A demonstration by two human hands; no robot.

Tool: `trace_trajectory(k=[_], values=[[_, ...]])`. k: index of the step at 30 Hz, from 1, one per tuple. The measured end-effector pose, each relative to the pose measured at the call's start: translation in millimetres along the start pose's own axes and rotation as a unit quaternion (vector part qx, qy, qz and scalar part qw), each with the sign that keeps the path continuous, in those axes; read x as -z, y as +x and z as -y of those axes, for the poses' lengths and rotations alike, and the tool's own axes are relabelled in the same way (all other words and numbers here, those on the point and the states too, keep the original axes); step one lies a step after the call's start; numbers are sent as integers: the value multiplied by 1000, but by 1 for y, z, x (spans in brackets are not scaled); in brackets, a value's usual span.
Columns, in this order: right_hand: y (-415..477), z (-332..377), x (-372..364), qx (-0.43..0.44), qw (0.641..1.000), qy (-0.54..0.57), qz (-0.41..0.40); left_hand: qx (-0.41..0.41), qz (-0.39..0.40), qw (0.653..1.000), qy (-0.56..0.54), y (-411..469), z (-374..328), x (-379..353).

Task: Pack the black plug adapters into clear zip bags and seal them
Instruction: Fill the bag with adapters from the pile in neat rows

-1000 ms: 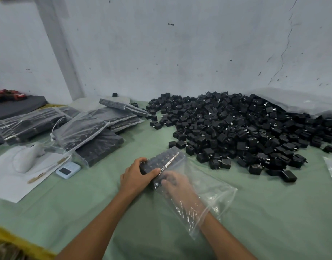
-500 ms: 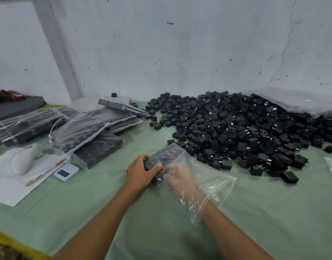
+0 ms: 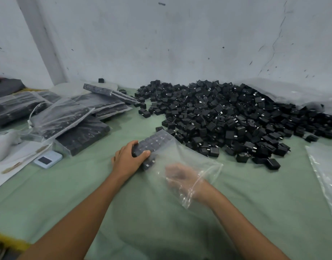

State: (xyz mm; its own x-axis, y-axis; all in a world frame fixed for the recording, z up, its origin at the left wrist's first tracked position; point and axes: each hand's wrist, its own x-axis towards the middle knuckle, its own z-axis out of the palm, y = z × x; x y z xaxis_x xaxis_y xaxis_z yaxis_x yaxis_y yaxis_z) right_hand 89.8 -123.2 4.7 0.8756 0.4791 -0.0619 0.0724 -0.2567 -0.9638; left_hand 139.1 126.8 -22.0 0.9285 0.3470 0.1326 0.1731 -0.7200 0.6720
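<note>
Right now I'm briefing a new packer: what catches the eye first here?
A heap of loose black plug adapters spreads right of centre on the green table, against the wall. At centre the left hand grips a block of adapters in a clear zip bag, the right hand showing through its plastic.

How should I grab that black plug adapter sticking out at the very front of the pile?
Pinch the front plug adapter across its two flat sides from above, reaching in from the near side: it's a boxy block, and the pile crowds it behind.
</note>
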Motion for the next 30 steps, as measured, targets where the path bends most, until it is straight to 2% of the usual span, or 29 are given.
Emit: trace_trajectory(k=[3, 6, 9, 11, 14, 18, 24, 30], values=[[-43, -8, 30, -36, 999, 1, -29, 1, -7, 1000, 6, -1, 0, -3], [-62, -15, 63, -34, 991, 17, -131, 1, -10, 1000, 6, 0, 1, -4], [-51, -27, 97, -18, 960, -75, -269, 2, -5, 1000, -1, -1, 2, -3], [-30, -33, 114, -2, 936, -148, -318, 4, -7, 1000, -6, 0, 2, -3], [2, -41, 119, 9, 924, -245, -294, 1, -8, 1000, -5, -2, 2, -4], [22, -53, 114, -55, 896, -362, -252, -4, -12, 1000, 4, -5, 4, -2], [23, -55, 115, -64, 894, -300, -326, -9, -10, 1000, 1, -5, -2, -1], [11, -52, 107, -33, 906, -235, -349, -5, -10, 1000, -4, -8, -4, 0]])
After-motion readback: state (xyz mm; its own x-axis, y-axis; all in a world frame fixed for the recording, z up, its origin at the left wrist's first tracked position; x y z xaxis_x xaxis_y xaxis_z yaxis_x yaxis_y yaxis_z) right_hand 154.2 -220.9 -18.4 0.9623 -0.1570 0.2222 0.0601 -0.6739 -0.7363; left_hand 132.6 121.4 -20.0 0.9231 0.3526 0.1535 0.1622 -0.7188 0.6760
